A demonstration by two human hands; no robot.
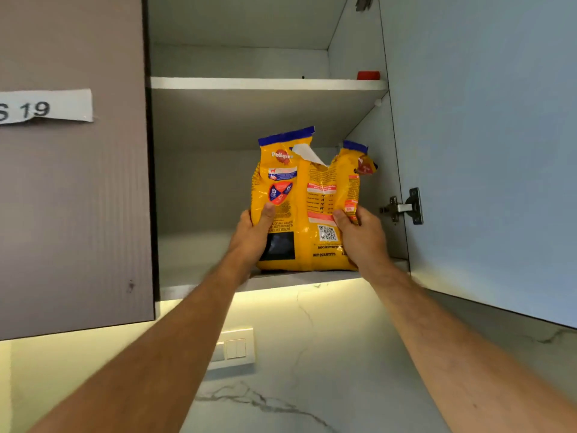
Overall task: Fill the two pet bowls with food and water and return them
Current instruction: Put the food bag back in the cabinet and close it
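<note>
A yellow dog food bag point(307, 195) with a blue top edge, torn open at the top, stands upright on the lower shelf point(206, 281) of an open wall cabinet. My left hand point(254, 234) grips the bag's left side, thumb across the front. My right hand point(359, 234) grips its right side, thumb on the front as well. The bag's bottom rests at the shelf's front edge. No pet bowls are in view.
The cabinet door point(487, 151) is swung open on the right, its hinge point(402, 207) beside the bag. A closed door point(71, 182) with a paper label is on the left. A red lid point(368, 75) sits on the upper shelf. Below are a marble wall and a switch plate point(235, 348).
</note>
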